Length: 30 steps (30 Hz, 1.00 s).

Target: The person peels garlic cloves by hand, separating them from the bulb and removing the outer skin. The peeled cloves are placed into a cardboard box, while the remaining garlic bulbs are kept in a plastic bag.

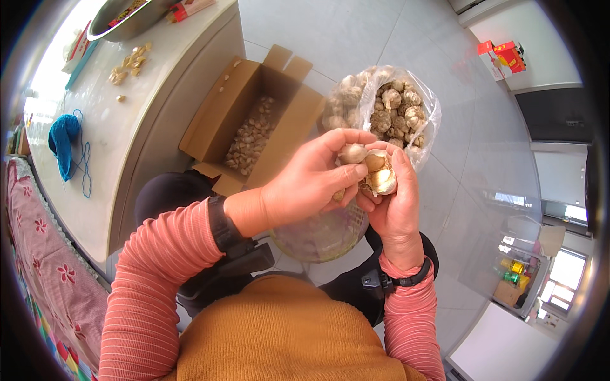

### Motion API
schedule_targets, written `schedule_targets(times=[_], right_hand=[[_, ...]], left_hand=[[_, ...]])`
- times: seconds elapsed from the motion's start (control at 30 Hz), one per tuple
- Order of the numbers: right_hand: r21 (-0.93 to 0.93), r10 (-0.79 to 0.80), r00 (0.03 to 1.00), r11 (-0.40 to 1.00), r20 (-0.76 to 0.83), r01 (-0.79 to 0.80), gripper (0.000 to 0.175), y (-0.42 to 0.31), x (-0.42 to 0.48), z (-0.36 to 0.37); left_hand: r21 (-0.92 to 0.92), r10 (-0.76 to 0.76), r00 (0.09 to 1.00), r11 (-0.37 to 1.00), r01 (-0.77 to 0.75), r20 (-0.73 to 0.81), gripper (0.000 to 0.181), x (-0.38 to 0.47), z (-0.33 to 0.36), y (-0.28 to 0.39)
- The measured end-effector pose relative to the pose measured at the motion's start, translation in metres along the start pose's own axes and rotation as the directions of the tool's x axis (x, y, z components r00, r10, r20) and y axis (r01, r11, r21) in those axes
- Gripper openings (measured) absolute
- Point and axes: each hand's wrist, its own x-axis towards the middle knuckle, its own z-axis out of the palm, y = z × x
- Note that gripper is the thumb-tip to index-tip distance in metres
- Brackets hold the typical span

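My left hand [310, 181] and my right hand [398, 205] meet in front of me, both on a partly broken garlic bulb [383, 178]. The left fingers pinch its left part, where a whitish piece [352, 153] stands up; the right fingers wrap its right side. Bare cloves show in the opened middle. Just beyond my hands, a clear plastic bag [431, 112] holds many whole garlic bulbs [393, 100]. To the left, an open cardboard box [209, 114] has many loose garlic cloves [252, 138] at its bottom. Under my hands is a round, pale, partly see-through thing [314, 238].
At the left, a pale table [138, 109] bears a small heap of cloves [128, 64], blue knitting with yarn [64, 138] and a metal bowl [147, 24]. A pink flowered cloth [43, 238] lies at far left. Red boxes [503, 57] stand at upper right.
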Motion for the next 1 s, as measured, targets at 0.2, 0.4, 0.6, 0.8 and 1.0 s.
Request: schedule_targets(times=[0.2, 0.4, 0.6, 0.8, 1.0], right_hand=[[0.152, 0.055, 0.998, 0.987, 0.023, -0.058, 0.055, 0.001, 0.003, -0.005], [0.299, 0.120, 0.984, 0.942, 0.131, -0.155, 0.060, -0.004, 0.004, -0.013], [0.294, 0.143, 0.984, 0.941, 0.101, -0.167, 0.052, -0.004, 0.004, -0.015], [-0.054, 0.023, 0.992, 0.998, 0.125, -0.016, 0.021, -0.008, 0.005, -0.013], [-0.458, -0.218, 0.971, 0.856, 0.100, 0.239, 0.023, -0.002, 0.003, -0.010]], left_hand=[[-0.148, -0.062, 0.996, 0.988, 0.052, -0.064, 0.029, 0.001, -0.013, 0.003], [0.573, 0.503, 0.849, 0.654, -0.495, 0.160, 0.043, 0.012, -0.032, -0.012], [0.055, -0.006, 0.998, 0.998, 0.003, 0.059, 0.029, 0.007, -0.032, -0.004], [-0.438, -0.290, 0.957, 0.860, 0.263, 0.006, 0.027, 0.008, -0.012, 0.003], [-0.296, -0.285, 0.959, 0.917, 0.268, -0.014, 0.028, 0.007, -0.006, 0.005]])
